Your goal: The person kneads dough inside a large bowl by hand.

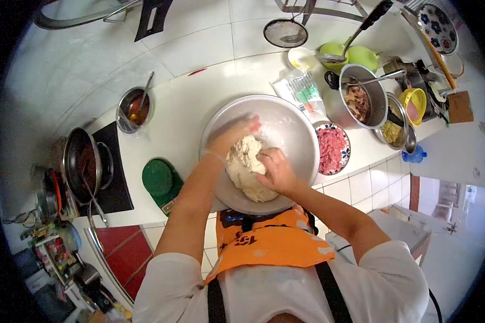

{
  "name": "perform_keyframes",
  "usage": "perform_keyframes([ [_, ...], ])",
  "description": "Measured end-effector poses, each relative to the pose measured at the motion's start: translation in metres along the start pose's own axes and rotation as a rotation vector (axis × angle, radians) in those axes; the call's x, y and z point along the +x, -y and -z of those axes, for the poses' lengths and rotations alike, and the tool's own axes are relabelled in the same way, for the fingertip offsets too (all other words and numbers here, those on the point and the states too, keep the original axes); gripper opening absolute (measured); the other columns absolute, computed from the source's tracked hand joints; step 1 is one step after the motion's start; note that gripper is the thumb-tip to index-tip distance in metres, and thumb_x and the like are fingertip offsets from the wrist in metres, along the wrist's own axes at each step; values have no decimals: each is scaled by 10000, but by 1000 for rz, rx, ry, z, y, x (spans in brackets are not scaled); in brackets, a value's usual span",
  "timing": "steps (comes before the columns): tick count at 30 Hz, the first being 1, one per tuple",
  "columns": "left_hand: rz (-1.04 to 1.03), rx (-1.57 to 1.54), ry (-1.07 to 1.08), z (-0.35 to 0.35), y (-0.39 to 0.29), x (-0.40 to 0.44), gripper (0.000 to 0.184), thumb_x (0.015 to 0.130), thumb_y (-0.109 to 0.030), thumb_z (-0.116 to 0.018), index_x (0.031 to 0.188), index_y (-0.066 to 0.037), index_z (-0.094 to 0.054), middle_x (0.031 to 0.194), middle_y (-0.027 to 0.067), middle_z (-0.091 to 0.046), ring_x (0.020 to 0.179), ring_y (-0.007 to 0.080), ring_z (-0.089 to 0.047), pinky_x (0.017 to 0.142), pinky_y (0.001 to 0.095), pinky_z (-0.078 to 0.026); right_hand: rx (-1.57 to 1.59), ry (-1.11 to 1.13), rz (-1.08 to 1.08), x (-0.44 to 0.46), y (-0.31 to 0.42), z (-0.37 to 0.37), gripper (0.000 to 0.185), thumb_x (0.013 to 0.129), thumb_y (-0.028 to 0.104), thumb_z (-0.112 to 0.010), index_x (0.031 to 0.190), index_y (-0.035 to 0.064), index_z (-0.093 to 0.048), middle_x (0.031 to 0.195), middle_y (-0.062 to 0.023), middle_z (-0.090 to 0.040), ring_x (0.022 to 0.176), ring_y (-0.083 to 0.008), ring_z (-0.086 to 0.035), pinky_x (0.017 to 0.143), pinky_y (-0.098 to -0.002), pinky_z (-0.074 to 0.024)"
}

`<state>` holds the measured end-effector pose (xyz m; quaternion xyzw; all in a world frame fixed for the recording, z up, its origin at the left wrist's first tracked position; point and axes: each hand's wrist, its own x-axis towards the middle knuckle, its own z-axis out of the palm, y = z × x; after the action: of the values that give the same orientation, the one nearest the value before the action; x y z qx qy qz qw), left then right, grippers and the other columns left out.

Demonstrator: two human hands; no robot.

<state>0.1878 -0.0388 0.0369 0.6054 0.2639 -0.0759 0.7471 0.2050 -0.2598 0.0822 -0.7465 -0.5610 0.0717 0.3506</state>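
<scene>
A wide metal bowl (pixel 299 124) stands on the white counter, close in front of the orange apron. Inside it lies a lump of pale dough (pixel 248 175), smooth below and rough on top. My left hand (pixel 234 134) is over the upper left of the dough, its fingers blurred and pointing toward the bowl's back. With its fingers bent, my right hand (pixel 276 171) presses on the dough's right side. White flour dusts the bowl's inner wall.
Right of the bowl are a plate of minced meat (pixel 331 148), a pot (pixel 333 107) and a plastic packet (pixel 304 91). A green object (pixel 157 176), a small pot (pixel 125 125) and a frying pan (pixel 70 156) on a black hob (pixel 116 183) are at the left.
</scene>
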Motion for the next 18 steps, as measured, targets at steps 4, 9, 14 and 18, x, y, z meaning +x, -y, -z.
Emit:
perform_keyframes([
  [4, -8, 873, 134, -33, -21, -61, 507, 965, -442, -467, 1172, -15, -645, 926, 192, -680, 907, 289, -635, 893, 411, -455, 334, -153, -329, -3, -8, -8, 386, 853, 243, -665, 1130, -8, -568, 1098, -218, -580, 1041, -385, -539, 957, -478, -424],
  [9, -336, 960, -349, -86, 45, -112, 446, 934, -290, -468, 1261, 2, -555, 1297, 212, -537, 1265, 344, -456, 1080, 456, -310, 139, -76, -515, 7, 20, -13, 361, 955, 268, -458, 1168, 10, -592, 1283, -238, -543, 1181, -402, -507, 1064, -497, -338],
  [14, -488, 1136, -446, -85, 71, -98, 497, 912, -246, -475, 1316, 43, -470, 1336, 193, -494, 1287, 348, -419, 1098, 499, -270, -66, -67, -437, -11, 1, -47, 423, 943, 265, -442, 1268, 17, -549, 1387, -211, -473, 1313, -373, -394, 1137, -528, -217],
  [18, -552, 1179, -457, -69, 71, -51, 523, 896, -242, -491, 1342, 28, -452, 1351, 194, -476, 1287, 345, -409, 1090, 490, -272, -105, -164, -384, 15, -36, -54, 384, 953, 183, -401, 1249, -2, -561, 1353, -229, -495, 1265, -426, -422, 1084, -526, -285],
])
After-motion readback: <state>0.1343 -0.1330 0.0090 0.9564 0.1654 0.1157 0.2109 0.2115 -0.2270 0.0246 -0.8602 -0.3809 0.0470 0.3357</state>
